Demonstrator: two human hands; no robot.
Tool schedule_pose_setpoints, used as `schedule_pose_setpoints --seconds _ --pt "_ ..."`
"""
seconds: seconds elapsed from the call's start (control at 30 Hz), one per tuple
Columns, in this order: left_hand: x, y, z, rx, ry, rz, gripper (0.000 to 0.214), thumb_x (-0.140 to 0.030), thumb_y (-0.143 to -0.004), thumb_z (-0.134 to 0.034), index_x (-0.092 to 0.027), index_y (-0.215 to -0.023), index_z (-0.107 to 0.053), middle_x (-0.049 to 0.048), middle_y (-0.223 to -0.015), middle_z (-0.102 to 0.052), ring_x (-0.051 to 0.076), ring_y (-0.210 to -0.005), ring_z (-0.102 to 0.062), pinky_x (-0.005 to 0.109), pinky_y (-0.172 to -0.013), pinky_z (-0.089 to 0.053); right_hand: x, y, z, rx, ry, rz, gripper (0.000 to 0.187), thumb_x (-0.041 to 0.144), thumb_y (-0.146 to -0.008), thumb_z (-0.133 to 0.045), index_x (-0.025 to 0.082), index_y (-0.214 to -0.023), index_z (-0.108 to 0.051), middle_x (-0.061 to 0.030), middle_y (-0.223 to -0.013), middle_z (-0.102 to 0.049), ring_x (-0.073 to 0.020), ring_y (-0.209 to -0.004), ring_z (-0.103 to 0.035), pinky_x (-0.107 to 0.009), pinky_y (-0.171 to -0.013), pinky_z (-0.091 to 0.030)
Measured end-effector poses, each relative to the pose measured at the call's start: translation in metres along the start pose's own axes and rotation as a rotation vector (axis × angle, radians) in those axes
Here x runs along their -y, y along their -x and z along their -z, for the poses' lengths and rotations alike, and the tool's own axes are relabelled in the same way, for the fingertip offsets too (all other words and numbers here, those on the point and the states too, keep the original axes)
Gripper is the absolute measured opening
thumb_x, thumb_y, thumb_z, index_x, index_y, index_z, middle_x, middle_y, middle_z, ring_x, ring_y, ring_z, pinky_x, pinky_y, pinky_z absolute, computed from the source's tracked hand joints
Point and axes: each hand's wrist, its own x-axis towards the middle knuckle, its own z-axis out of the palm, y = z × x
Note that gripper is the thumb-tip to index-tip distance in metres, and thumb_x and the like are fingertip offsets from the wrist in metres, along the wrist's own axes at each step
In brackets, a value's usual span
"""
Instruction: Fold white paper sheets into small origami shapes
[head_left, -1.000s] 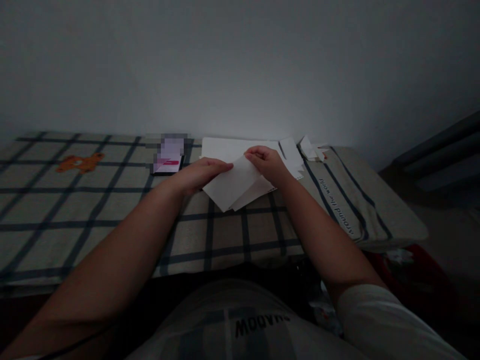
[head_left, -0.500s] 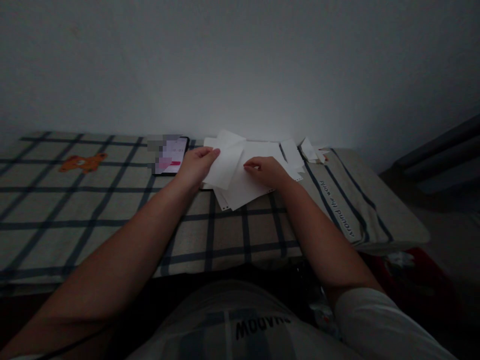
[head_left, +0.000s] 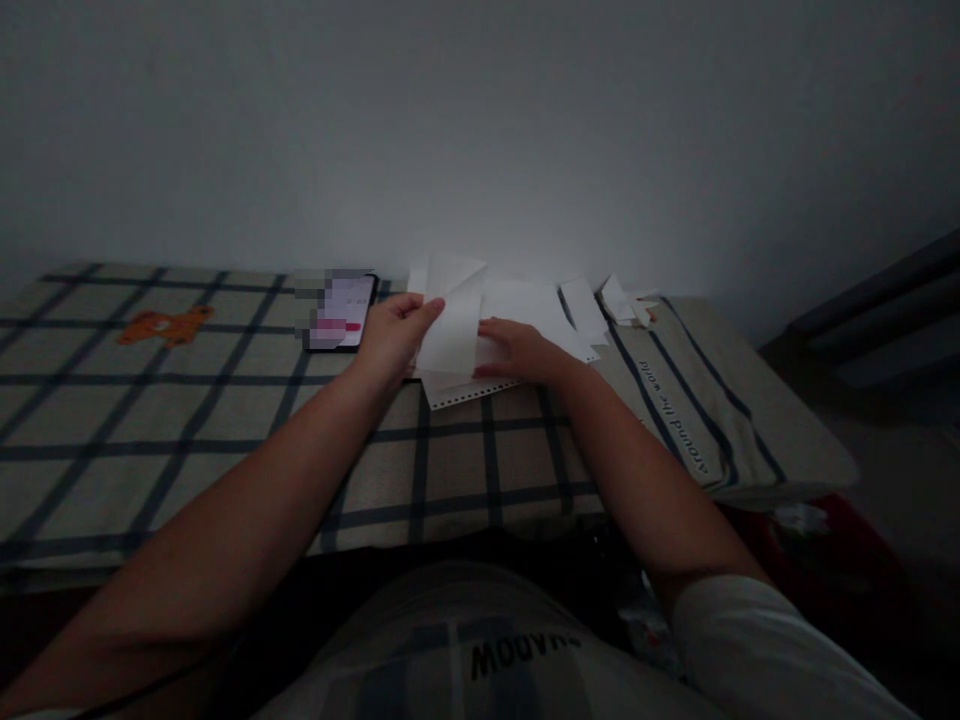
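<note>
My left hand (head_left: 397, 330) is closed on a folded sheet of white paper (head_left: 454, 325), its thumb lying on top near the left edge. My right hand (head_left: 521, 350) is at that sheet's right edge, fingers and thumb spread apart; the fingertips seem to touch the edge. Under both hands lie more white loose-leaf sheets (head_left: 525, 302), with a row of punched holes along the near edge. Some dark flat thing shows slightly beneath their left corner, mostly hidden.
Left of the papers, a phone (head_left: 352, 312) lies with its screen lit. Paper strips (head_left: 585, 310) and crumpled scraps (head_left: 619, 300) are on the right. The checked tablecloth (head_left: 247, 410), bearing an orange bear print (head_left: 165, 325), runs back to a pale wall (head_left: 480, 130).
My right hand has opened its fingers and moved slightly down beside the folded sheet. The sheet in my left hand stands straighter, and the loose sheets below have shifted into closer alignment.
</note>
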Motion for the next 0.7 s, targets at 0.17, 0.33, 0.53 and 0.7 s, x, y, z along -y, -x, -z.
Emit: schedule_pose_setpoints --seconds 0.17,0.33,0.53,0.7 --pt "0.005 -0.004 0.001 -0.01 -0.014 0.002 0.021 -0.037 -0.07 -0.073 -0.021 -0.071 -0.06 -0.0006 -0.064 -0.06 0.012 -0.053 -0.049 0.024 -0.047 -0.037 0.007 0.007 0.006 0.159 0.152 -0.01 0.092 0.06 -0.064 -0.085 0.029 -0.146 -0.054 -0.0113 -0.161 -0.041 -0.0389 -0.15 -0.033 -0.059 -0.122 -0.024" --pt "0.006 -0.005 0.002 -0.021 0.028 -0.024 0.022 -0.037 -0.07 -0.073 -0.02 -0.069 -0.059 -0.0012 -0.064 -0.057 0.012 -0.053 -0.049 0.025 -0.047 -0.035 0.014 0.012 0.009 0.224 0.189 -0.044 0.099 0.062 -0.059 -0.087 0.031 -0.147 -0.053 -0.0123 -0.163 -0.035 -0.0439 -0.152 -0.025 -0.064 -0.121 -0.021" --pt "0.002 -0.012 0.007 -0.124 0.156 -0.065 0.033 -0.045 -0.066 -0.077 -0.021 -0.076 -0.057 -0.0001 -0.074 -0.061 0.012 -0.063 -0.054 0.026 -0.057 -0.044 0.015 0.01 0.013 0.081 0.004 0.082 0.033 0.032 -0.085 -0.07 0.024 -0.117 -0.076 -0.0117 -0.146 -0.058 -0.0273 -0.135 -0.055 -0.046 -0.115 -0.04" --pt "0.002 -0.023 0.016 -0.237 0.134 -0.085 0.05 -0.065 -0.071 -0.074 -0.022 -0.081 -0.05 0.0011 -0.089 -0.066 0.018 -0.091 -0.062 0.029 -0.074 -0.05 0.021 0.009 0.017 -0.016 -0.065 -0.019 0.038 0.011 -0.082 -0.059 0.021 -0.114 -0.077 -0.0069 -0.105 -0.079 -0.0223 -0.099 -0.073 -0.037 -0.092 -0.055"
